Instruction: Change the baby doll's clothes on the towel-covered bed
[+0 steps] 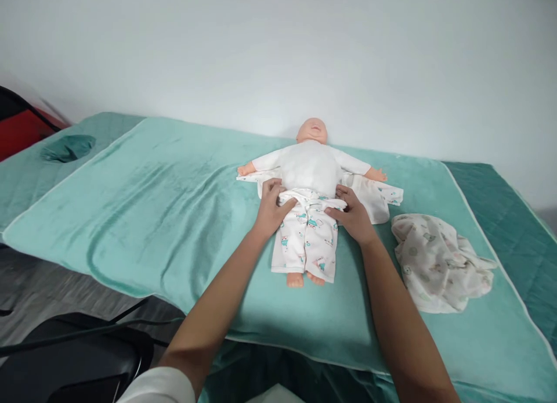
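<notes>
A baby doll with a white cloth body lies on its back, head toward the wall and arms spread. Printed white baby pants cover its legs, and both feet show below the cuffs. My left hand pinches the waistband on the left side, thumb in front and fingers at the doll's waist. On the other side my right hand grips the waistband the same way, with some fabric bunched by the thumb. Beneath the doll a printed white baby shirt is spread out, partly hidden by its body.
A crumpled printed cloth lies right of the doll. Everything rests on a green sheet over a padded bed with a face hole at left. A white wall stands behind; a black chair is at lower left.
</notes>
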{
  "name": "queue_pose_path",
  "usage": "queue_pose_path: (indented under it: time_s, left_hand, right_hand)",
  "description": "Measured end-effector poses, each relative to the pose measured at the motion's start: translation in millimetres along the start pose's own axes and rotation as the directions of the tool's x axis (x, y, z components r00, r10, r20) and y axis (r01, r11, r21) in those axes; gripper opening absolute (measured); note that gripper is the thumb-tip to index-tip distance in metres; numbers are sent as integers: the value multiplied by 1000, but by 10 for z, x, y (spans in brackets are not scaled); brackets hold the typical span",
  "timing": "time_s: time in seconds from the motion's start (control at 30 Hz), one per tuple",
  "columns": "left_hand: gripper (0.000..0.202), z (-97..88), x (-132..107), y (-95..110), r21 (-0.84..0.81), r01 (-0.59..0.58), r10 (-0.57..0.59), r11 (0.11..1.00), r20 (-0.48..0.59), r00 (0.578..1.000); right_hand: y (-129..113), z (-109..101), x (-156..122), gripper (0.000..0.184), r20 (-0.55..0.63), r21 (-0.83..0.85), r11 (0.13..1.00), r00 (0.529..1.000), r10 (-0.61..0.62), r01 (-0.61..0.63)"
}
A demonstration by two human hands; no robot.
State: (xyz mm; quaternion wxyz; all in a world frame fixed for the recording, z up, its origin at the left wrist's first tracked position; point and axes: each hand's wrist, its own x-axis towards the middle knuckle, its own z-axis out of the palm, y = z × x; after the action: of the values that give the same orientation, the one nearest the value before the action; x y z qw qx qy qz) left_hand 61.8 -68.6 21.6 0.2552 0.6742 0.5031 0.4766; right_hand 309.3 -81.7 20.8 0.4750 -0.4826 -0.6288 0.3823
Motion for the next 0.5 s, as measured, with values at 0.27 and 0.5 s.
queue_pose_path:
  time_s: [0.27,0.5]
  left_hand:
    - [24,-176,-492,102,-39,1,1,999,52,999]
    - [23,-145,-426,74,-41,14,-12,999,50,999]
  right_hand:
    - [-87,84,-49,16,-177,-227,953,953,-245,203]
    - [-165,60,-236,18,-25,-191,953,969,-244,235]
